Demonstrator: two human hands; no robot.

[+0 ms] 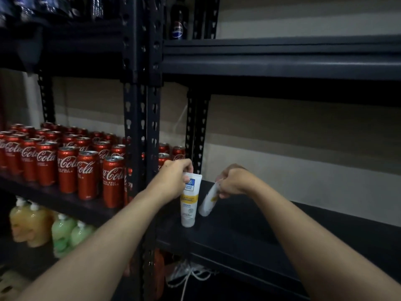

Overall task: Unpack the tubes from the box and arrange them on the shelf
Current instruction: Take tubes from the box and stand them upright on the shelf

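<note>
Step in hand: placing. Two tubes are at the shelf, one per hand; the box is out of view.

Left hand (173, 177): fingers curled over the flat top end of the first tube (189, 200), pinching it. The tube hangs straight down from the fingers, upright, cap end down on the dark shelf (238, 231). White body, yellow band, blue label just under the fingertips. It looks seated.

Right hand (233, 181): closed around the top end of the second tube (208, 200). This tube slants down and away from the hand toward the left hand, its lower end just beside the first tube's lower half. I cannot tell whether that end touches the shelf board or the first tube.

Beyond the left hand, past the black post (141, 127): rows of red cola cans (86, 170) on the neighbouring shelf. Below the left forearm, soap bottles (32, 222), blurred. Past the right hand the board runs on to the right.

Judgement: early in the arranging, as only these two tubes show on the shelf. The next move calls for swinging the second tube upright, setting its cap flat just beside the first, then letting go gently. Tubes standing on their caps look top-heavy, so a knock from the fingers could tip them.
</note>
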